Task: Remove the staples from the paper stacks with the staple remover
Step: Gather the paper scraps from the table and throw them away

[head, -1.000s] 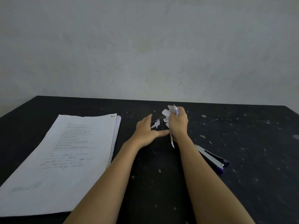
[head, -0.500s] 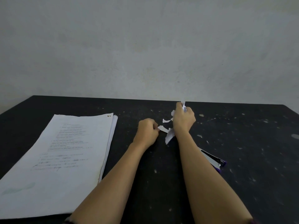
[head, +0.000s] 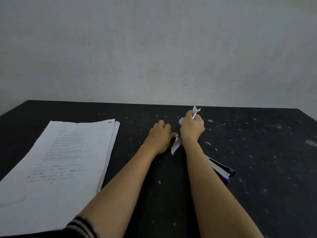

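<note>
The right hand [head: 192, 129] clenches light, crumpled scraps [head: 195, 110], the left hand [head: 159, 138] curls beside one, its pinch unclear, while the stack [head: 68, 160] lies flat on the table [head: 257, 152] at left, limp and easily torn, probably best pinned beside its stapled far corner [head: 110, 121].

We see black matte worktop [head: 257, 177] filling lower half, far edge running straight across below wall. We note surface peppered with pale flecks [head: 210, 120], denser toward right side, sparser at left. We spot larger greyish blotch [head: 310, 143] near right edge. Behind, we see plain wall [head: 154, 48], grey-white plaster, faintly mottled, meeting worktop's far edge. Light dim; we cannot tell whether flecks are paint, wear or loose bits.
</note>
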### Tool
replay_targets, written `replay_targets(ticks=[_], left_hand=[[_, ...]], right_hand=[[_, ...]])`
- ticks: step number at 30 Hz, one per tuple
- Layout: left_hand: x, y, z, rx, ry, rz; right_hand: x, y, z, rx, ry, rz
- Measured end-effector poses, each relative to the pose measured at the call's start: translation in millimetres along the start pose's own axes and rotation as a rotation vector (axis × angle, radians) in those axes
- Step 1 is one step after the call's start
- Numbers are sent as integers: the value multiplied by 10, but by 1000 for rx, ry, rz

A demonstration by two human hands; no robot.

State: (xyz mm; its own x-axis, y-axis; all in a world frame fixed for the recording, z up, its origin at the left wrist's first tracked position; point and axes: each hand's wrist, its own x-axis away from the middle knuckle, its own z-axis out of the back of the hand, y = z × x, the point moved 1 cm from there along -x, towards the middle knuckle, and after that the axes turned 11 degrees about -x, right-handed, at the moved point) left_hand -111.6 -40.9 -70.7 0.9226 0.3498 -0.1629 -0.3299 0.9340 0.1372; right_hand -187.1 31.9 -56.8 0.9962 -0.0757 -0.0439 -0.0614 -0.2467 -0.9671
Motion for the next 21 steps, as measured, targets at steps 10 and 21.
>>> replay_targets(ticks=[10, 21], left_hand=[[76, -70, 238, 529, 157, 376], [340, -247, 354, 307, -48, 332]], right_hand=[[100, -82, 162, -61, 12, -147], [79, -296, 200, 282, -192, -239]])
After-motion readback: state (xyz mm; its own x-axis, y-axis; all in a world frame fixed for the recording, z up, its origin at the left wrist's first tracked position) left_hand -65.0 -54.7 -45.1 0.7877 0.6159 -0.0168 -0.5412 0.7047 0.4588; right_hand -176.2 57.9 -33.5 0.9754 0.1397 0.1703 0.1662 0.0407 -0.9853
